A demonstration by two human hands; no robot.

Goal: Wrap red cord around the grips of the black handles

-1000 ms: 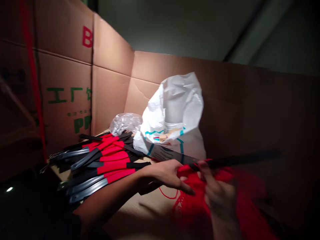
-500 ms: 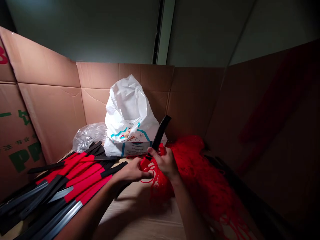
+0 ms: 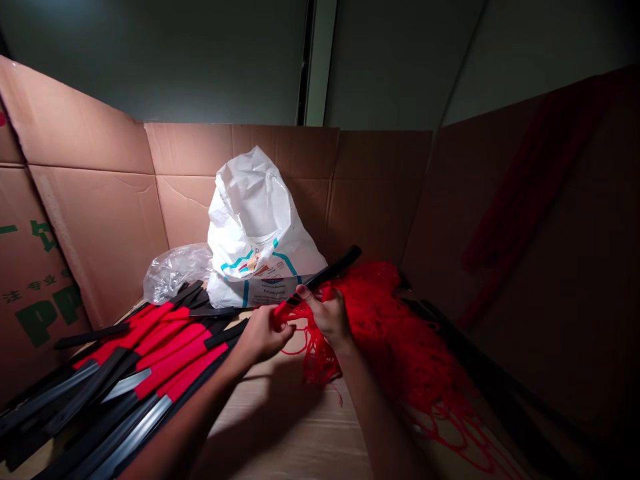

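A black strip (image 3: 334, 271) with red thread wound round its near end is held between both hands over a cardboard surface. My left hand (image 3: 261, 334) is closed round the red-wrapped near end. My right hand (image 3: 326, 313) pinches the strip a little further along, with loose red thread hanging under it. A big tangle of red thread (image 3: 400, 333) lies just to the right of the hands. At the left lies a pile of several finished strips (image 3: 145, 353), black with red wrapped middles.
A white plastic sack (image 3: 255, 233) stands against the back cardboard wall (image 3: 370, 180), with a crumpled clear bag (image 3: 173, 270) beside it. Cardboard walls close in left, back and right. The cardboard floor (image 3: 280, 427) lies below the hands.
The view swung from the left wall to the box's middle. The strip's far end dropped from steeply upright to a shallow slant toward the right. Both hands stayed on it.
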